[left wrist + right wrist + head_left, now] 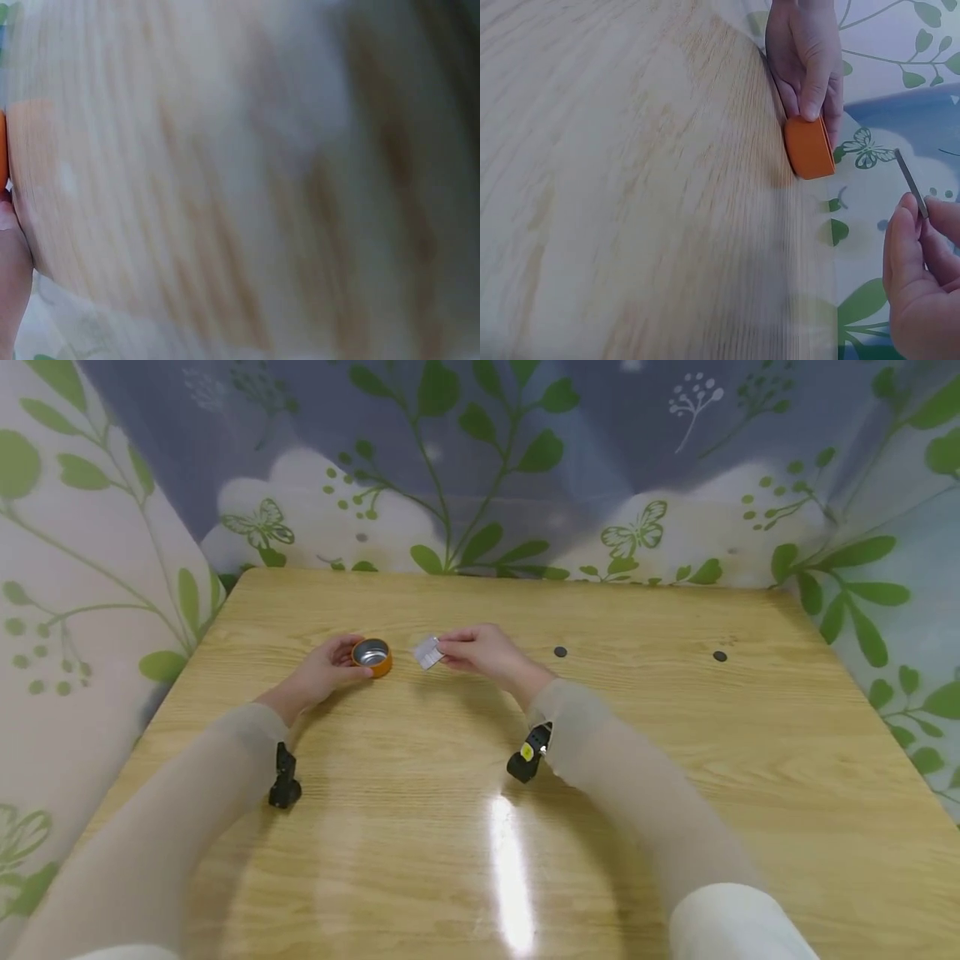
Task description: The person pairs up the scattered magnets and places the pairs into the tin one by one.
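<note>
My left hand (321, 673) grips a small round orange bowl (382, 667) with a shiny metal inside, at the table's back left. In the right wrist view the left thumb presses on the side of the orange bowl (808, 150). Just right of it, my right hand (487, 652) pinches a small, flat silvery-white piece (428, 652) between thumb and fingers, held apart from the bowl. Edge-on, the flat piece (910, 182) looks thin and stiff; its kind cannot be made out. The left wrist view catches only a sliver of the left hand (13, 277).
Two small dark discs lie on the wooden table (405, 793): one disc (560, 652) right of my right hand, the other disc (720, 656) farther right. Leaf-patterned cloth (480, 468) hangs behind the table. Black cameras (285, 781) sit at both wrists.
</note>
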`<action>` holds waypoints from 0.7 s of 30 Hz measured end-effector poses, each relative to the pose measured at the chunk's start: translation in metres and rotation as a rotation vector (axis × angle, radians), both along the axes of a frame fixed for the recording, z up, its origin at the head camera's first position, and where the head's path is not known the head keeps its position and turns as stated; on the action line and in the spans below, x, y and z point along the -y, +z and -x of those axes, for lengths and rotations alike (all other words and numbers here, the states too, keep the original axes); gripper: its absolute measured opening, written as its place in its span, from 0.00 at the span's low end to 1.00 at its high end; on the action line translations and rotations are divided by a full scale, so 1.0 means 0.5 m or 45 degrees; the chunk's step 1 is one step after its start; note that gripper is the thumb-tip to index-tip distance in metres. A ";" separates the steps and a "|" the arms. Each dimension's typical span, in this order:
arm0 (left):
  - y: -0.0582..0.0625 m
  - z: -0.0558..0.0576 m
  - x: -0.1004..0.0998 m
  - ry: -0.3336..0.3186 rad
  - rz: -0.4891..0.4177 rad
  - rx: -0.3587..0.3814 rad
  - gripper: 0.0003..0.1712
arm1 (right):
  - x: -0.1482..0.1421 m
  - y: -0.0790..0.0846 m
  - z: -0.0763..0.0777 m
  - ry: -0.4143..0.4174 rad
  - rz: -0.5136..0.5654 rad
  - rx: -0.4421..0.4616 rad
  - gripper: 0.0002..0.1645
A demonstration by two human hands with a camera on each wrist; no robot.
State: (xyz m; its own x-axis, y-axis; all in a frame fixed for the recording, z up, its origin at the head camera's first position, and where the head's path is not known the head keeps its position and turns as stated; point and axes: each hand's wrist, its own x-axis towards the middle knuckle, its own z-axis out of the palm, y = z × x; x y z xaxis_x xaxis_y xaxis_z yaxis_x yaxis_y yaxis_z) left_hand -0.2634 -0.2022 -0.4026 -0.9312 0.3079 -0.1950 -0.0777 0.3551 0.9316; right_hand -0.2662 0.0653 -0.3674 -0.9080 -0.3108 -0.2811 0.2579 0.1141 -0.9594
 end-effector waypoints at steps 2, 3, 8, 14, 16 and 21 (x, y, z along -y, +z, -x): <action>-0.011 0.003 0.008 0.006 0.007 -0.012 0.41 | 0.012 0.000 0.002 -0.007 0.009 -0.006 0.18; -0.015 0.005 0.011 0.005 0.016 -0.021 0.41 | 0.016 0.000 0.002 -0.013 0.009 -0.011 0.18; -0.015 0.009 0.006 -0.003 0.048 -0.048 0.43 | 0.035 0.002 0.009 -0.059 0.042 -0.023 0.17; -0.017 0.011 0.005 0.015 0.044 -0.039 0.41 | 0.072 -0.007 0.021 -0.128 0.091 0.016 0.17; -0.021 0.013 0.007 0.023 0.036 -0.040 0.40 | 0.087 -0.010 0.023 -0.142 0.098 0.015 0.17; -0.026 0.016 0.008 0.043 0.037 -0.047 0.40 | 0.114 -0.015 0.026 -0.163 0.071 0.014 0.17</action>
State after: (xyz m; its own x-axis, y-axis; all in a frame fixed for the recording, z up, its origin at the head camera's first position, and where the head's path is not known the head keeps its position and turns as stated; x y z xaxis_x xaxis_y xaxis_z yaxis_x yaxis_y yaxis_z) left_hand -0.2717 -0.2063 -0.4158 -0.9477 0.2711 -0.1686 -0.0557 0.3795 0.9235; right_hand -0.2791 0.0083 -0.3750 -0.9382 -0.2084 -0.2764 0.2772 0.0262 -0.9605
